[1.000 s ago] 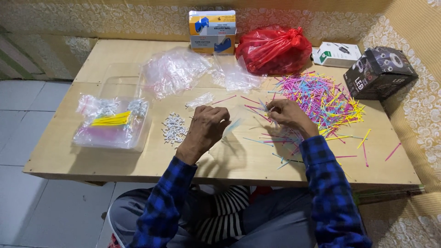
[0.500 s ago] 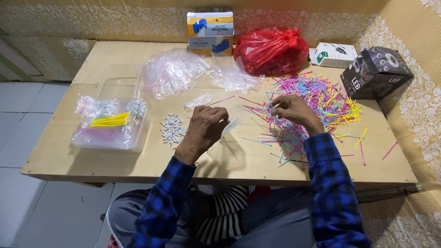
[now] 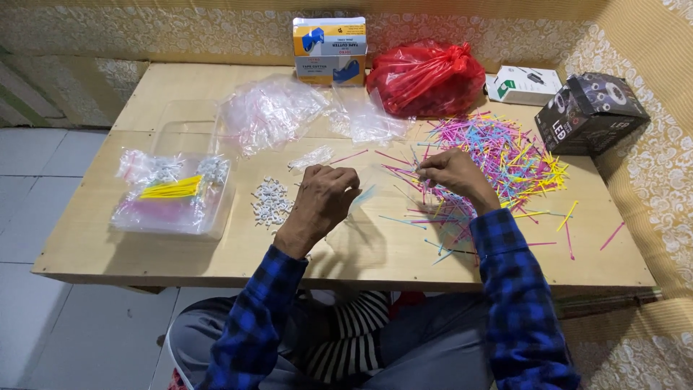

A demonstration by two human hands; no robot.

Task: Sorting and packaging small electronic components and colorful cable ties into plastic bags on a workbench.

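Note:
My left hand (image 3: 323,201) hovers over the wooden table (image 3: 216,253), fingers curled around a small clear plastic bag (image 3: 364,189) with blue strips in it. My right hand (image 3: 453,173) pinches thin coloured cable ties at the near edge of a big pile of pink, blue, yellow and green cable ties (image 3: 498,155). A heap of small white clips (image 3: 271,202) lies just left of my left hand. Both sleeves are blue-and-black plaid.
A clear plastic tray (image 3: 189,137) at the left holds filled bags, one with yellow ties (image 3: 173,189). Loose clear bags (image 3: 271,112), a red plastic bag (image 3: 426,76), a blue-and-yellow box (image 3: 329,40), a white box (image 3: 523,84) and a black box (image 3: 588,112) line the back.
My right hand has shifted slightly left and up along the pile's edge, gathering ties. My left hand has stayed nearly still with the bag.

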